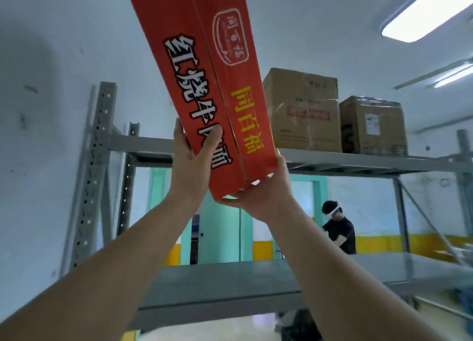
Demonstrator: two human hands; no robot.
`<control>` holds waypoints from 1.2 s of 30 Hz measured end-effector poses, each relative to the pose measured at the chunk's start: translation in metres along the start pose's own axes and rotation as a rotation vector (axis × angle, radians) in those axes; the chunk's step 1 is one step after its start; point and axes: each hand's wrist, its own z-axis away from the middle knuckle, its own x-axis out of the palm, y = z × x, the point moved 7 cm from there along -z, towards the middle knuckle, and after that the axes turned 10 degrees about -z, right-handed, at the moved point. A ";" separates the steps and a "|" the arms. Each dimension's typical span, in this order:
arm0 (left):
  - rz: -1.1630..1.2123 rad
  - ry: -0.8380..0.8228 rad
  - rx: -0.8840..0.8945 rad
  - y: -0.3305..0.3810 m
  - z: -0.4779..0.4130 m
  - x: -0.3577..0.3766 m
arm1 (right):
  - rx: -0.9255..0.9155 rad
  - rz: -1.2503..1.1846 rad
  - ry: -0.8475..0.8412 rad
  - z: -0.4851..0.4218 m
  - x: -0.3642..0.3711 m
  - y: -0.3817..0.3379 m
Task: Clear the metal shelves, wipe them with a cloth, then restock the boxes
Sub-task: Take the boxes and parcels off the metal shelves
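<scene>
Grey metal shelves [358, 163] span the room, one level high up, another lower down. In front of them, raised overhead, is the red box [204, 67]. It is a long, orange-red carton, tilted, its far end running out of the top of the view and its near end level with the top shelf's edge. White characters outlined in black run down one face, 红烧牛肉面, partly covered. Beside them is 同百福 in yellow, and above that a white-outlined logo. Two brown cardboard boxes [303, 110] sit on the top shelf just right of it, their print too blurred to read. The left hand [190, 161] clamps the box's side, thumb across the lettering. The right hand [263, 189] cups the near end, fingers [231, 200] curled under it.
</scene>
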 end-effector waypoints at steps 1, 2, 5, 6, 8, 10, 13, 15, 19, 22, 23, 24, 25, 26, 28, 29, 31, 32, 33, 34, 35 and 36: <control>-0.003 0.017 0.005 0.006 0.014 0.003 | 0.023 -0.016 -0.057 0.014 0.001 0.004; -0.005 0.042 0.011 0.011 0.025 0.004 | 0.036 -0.034 -0.116 0.025 0.002 0.006; 0.022 0.094 0.023 0.025 0.067 0.025 | 0.017 -0.041 -0.163 0.065 -0.013 -0.001; 0.034 0.098 0.033 0.029 0.081 0.033 | 0.009 -0.050 -0.148 0.078 -0.022 -0.005; 0.071 0.086 0.034 0.038 0.111 0.058 | -0.041 -0.057 -0.097 0.104 -0.047 -0.020; 0.110 0.050 0.015 0.042 0.144 0.094 | -0.101 -0.055 -0.043 0.139 -0.076 -0.048; 0.148 -0.021 -0.058 0.039 0.191 0.148 | -0.217 -0.017 0.042 0.194 -0.124 -0.098; 0.203 -0.110 -0.141 0.032 0.220 0.183 | -0.298 0.022 0.108 0.234 -0.153 -0.130; 0.264 -0.282 -0.211 0.038 0.275 0.253 | -0.537 0.154 0.343 0.334 -0.214 -0.201; 0.396 -0.273 -0.224 0.039 0.298 0.276 | -0.747 0.251 0.538 0.430 -0.253 -0.250; 0.449 -0.239 -0.219 0.035 0.302 0.277 | -0.816 0.272 0.590 0.463 -0.264 -0.265; 0.482 -0.219 -0.224 0.028 0.308 0.284 | -0.878 0.296 0.646 0.502 -0.276 -0.279; 0.496 -0.209 -0.220 0.019 0.311 0.291 | -0.934 0.307 0.704 0.535 -0.288 -0.288; 0.493 -0.237 -0.224 0.009 0.316 0.302 | -0.981 0.323 0.747 0.560 -0.296 -0.293; 0.501 -0.410 -0.311 -0.009 0.347 0.345 | -1.078 0.384 0.897 0.617 -0.317 -0.296; 0.506 -0.530 -0.342 -0.012 0.366 0.367 | -1.104 0.411 0.954 0.638 -0.323 -0.294; 0.494 -0.771 -0.401 -0.012 0.412 0.409 | -1.138 0.458 1.088 0.677 -0.339 -0.287; 0.500 -0.846 -0.434 -0.011 0.432 0.424 | -1.168 0.467 1.150 0.694 -0.344 -0.284; 0.509 -0.907 -0.473 -0.015 0.451 0.439 | -1.222 0.480 1.237 0.710 -0.346 -0.281; 0.508 -0.985 -0.529 -0.021 0.471 0.454 | -1.262 0.488 1.317 0.728 -0.353 -0.278; 0.504 -1.073 -0.585 -0.027 0.490 0.469 | -1.272 0.482 1.405 0.745 -0.364 -0.273; 0.499 -1.161 -0.637 -0.036 0.510 0.484 | -1.290 0.460 1.488 0.759 -0.374 -0.267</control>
